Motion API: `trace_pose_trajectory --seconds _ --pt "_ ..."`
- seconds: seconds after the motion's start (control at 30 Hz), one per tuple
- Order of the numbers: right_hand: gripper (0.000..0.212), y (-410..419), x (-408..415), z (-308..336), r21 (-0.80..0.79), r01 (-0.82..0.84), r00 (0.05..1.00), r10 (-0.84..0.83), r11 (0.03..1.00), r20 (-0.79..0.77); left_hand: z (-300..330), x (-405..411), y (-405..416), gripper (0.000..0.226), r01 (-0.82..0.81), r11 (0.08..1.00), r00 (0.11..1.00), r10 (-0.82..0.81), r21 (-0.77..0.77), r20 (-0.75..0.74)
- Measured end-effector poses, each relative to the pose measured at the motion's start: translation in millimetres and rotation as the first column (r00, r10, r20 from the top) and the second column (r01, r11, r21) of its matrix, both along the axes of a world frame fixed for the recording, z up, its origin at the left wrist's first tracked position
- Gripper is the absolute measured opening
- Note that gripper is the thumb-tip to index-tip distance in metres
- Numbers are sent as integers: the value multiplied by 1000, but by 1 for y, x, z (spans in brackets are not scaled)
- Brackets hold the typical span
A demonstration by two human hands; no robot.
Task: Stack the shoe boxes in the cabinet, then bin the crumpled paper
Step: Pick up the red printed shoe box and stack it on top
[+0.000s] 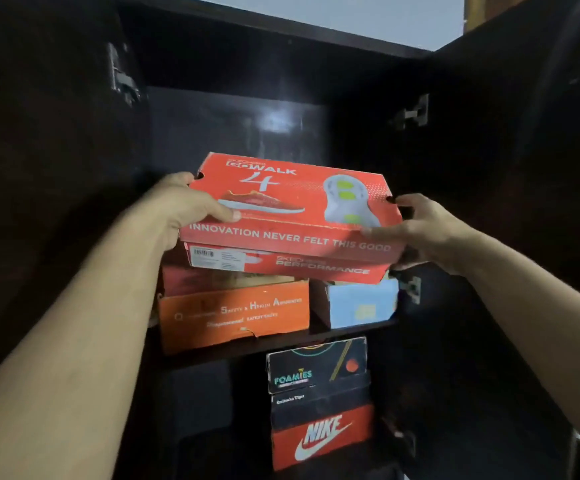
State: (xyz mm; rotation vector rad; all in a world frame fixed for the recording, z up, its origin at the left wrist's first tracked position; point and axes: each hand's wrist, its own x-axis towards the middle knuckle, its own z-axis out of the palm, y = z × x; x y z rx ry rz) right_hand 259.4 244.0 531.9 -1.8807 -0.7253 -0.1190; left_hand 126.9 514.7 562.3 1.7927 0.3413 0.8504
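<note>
Two hands: left hand point(191, 206) and right hand point(423, 233) grip the red Skechers box point(292, 216) at its short ends.
Fingers: left thumb lies on the lid with the other fingers curled under; right-hand fingers point(406, 202) clamp the right end.
Red box place: at the front of the upper shelf point(281, 339) of the dark cabinet point(454, 168), over the orange safety box point(233, 317) and the light blue box point(361, 306); whether it rests on them I cannot tell.
Red box lie: long axis runs left to right, lid up and tilted toward the camera, barcode side facing out.
Lower compartment: Foamies box point(316, 365) on a black box point(319, 407) on a Nike box point(323, 438).
</note>
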Motion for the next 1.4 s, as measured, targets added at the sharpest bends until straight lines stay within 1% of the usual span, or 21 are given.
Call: trace_pose_trajectory --seconds 0.07,0.13,0.17,0.2,0.27,0.3,0.37,0.43,0.57,0.73,0.8,0.87,0.9,0.97,1.03,1.13,1.2,1.3,1.33,1.37,1.4 --pt "61 31 13 18 44 0 1000 0 999 4 16 4 17 48 -76 997 996 76 -2 41" --pt "84 62 25 31 98 -1 1000 0 995 9 22 15 34 49 -170 985 981 170 -15 88" --pt "85 76 32 36 126 -1 1000 -2 992 16 24 23 44 54 -209 977 971 211 -27 113" --pt "80 90 39 39 155 -2 1000 -2 988 22 23 30 52 59 -241 970 960 245 -45 135" --pt "61 116 53 42 208 -8 1000 3 978 24 19 44 66 61 -287 954 938 299 -86 174" --pt "57 129 59 42 232 -11 1000 7 973 18 16 51 74 60 -302 947 930 317 -107 184" --pt "65 150 71 40 263 -8 1000 10 965 -8 9 61 86 60 -328 933 915 353 -149 198" --pt "75 167 82 37 300 -13 999 24 954 -31 2 70 98 62 -386 911 889 409 -144 205" --pt "72 190 101 35 357 -23 998 41 934 -44 -1 80 114 69 -476 874 840 486 -102 242" --pt "83 206 122 30 343 -3 995 35 939 -88 -2 90 126 69 -500 866 848 490 -2 204" --pt "81 210 125 30 323 17 998 3 946 -61 -3 94 130 68 -504 863 848 486 39 210" --pt "73 213 125 32 259 59 998 -62 964 4 -6 96 132 69 -485 871 860 459 77 221" --pt "66 215 124 33 207 91 993 -104 974 54 -8 97 132 72 -468 879 870 441 93 220" --pt "61 220 123 33 112 142 976 -158 983 151 -13 97 133 89 -430 895 892 401 118 210" --pt "63 223 120 33 50 147 973 -154 988 173 -15 96 135 108 -401 904 911 377 149 168" --pt "77 221 118 28 9 124 980 -124 992 158 -19 96 137 113 -385 900 923 372 204 98" --pt "76 212 114 23 -19 123 980 -119 992 158 -25 95 129 103 -489 821 872 471 296 134" --pt "67 183 106 12 -37 129 980 -122 991 156 -32 94 99 66 -673 638 740 582 375 338" --pt "62 170 104 8 -41 133 980 -125 990 156 -34 96 85 56 -684 618 729 569 388 381" --pt "53 156 102 3 -57 134 982 -125 989 144 -38 101 73 49 -653 634 757 537 414 373" --pt "46 139 98 -2 -75 120 987 -111 990 120 -41 107 59 44 -577 689 817 478 439 323"
